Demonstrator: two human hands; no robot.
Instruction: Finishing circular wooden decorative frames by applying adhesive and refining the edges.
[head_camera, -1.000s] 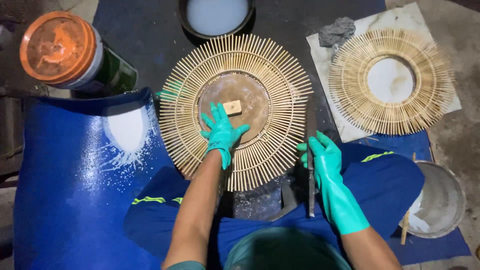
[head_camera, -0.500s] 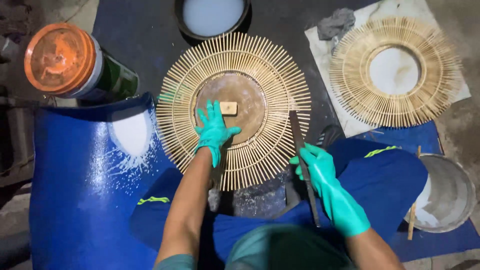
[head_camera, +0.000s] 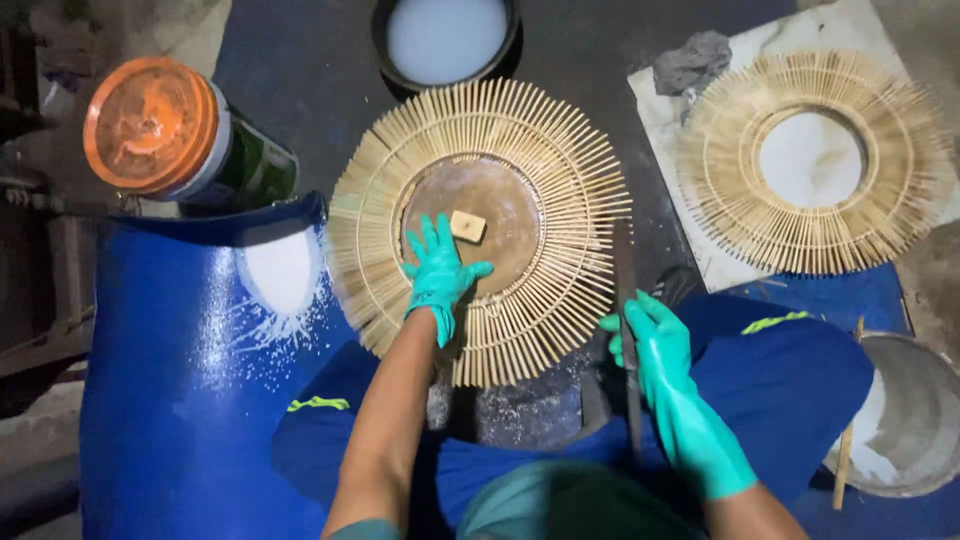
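Pressing our left hand (head_camera: 438, 272) flat, fingers spread, on the sunburst stick frame (head_camera: 480, 228) in front of our knees, we gripped a dark flat blade (head_camera: 627, 330) in our right hand (head_camera: 655, 345); best kept frame pinned, strokes short.

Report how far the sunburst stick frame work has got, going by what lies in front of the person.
Done: a second round bamboo-stick sunburst frame lies complete on the pale board. In hand: the left hand presses the brown centre disc of the near round stick frame; the right hand holds a long dark flat tool at its edge. Left: cannot tell.
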